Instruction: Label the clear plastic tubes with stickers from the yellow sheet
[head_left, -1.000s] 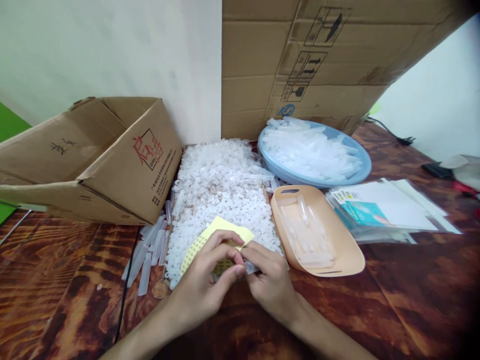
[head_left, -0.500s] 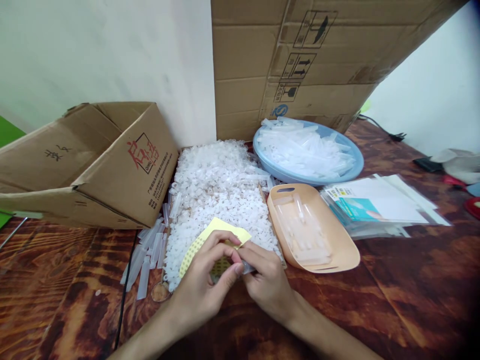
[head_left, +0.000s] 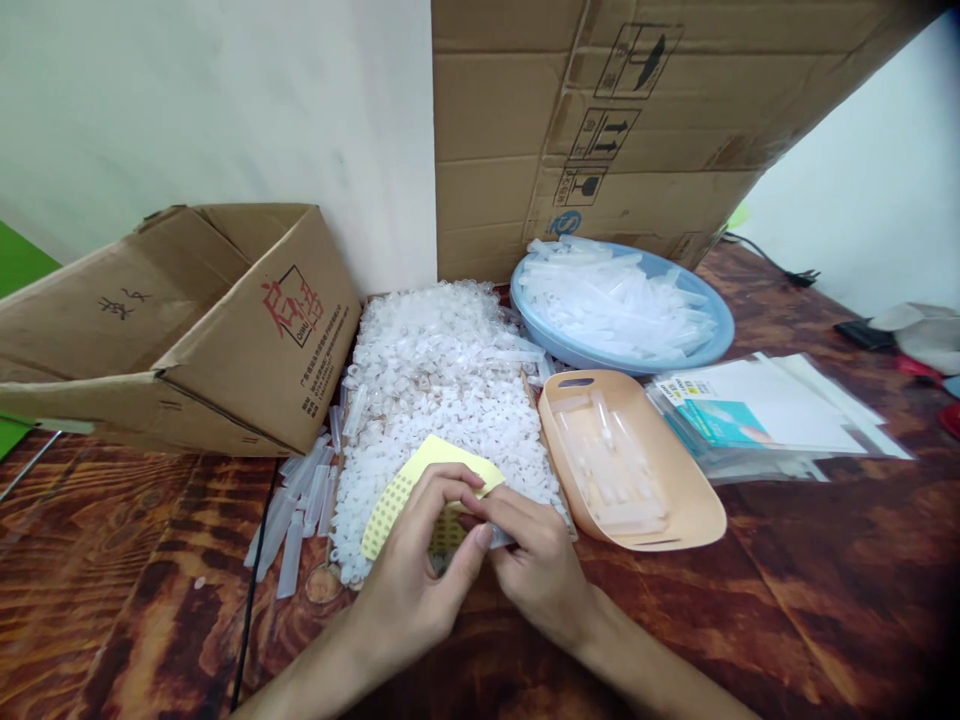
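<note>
Loose clear tubes point(head_left: 291, 555) lay at the left, beside a broad bed of small translucent pieces point(head_left: 457, 390). Over the near edge of that bed, the left hand point(head_left: 416, 560) had its fingers curled, seemingly pinching a yellow sheet point(head_left: 431, 460) marked with rows of dots; its thumb tip came up close to the right hand point(head_left: 541, 555). The right grip was pinched on a clear piece point(head_left: 500, 538), mostly hidden by the fingers, so what was being done to it could not be told. Further right, a peach tray point(head_left: 690, 500) held a modest batch of clear tubes point(head_left: 611, 465), and behind it a blue basin point(head_left: 585, 352) was heaped with many more. By the look of it, the piece in hand was unfinished and plenty was left: the sheet carried many dots, and the bed was thickly covered. Whether the tray or the basin held finished ones was unclear.

The surface point(head_left: 135, 600) was dark, streaky wood. An open carton point(head_left: 225, 370) stood at its left, a black cable point(head_left: 251, 600) running in front; a pale wall point(head_left: 300, 110) and a large cardboard box point(head_left: 502, 130) rose behind, and plastic packets point(head_left: 787, 400) lay at the right.
</note>
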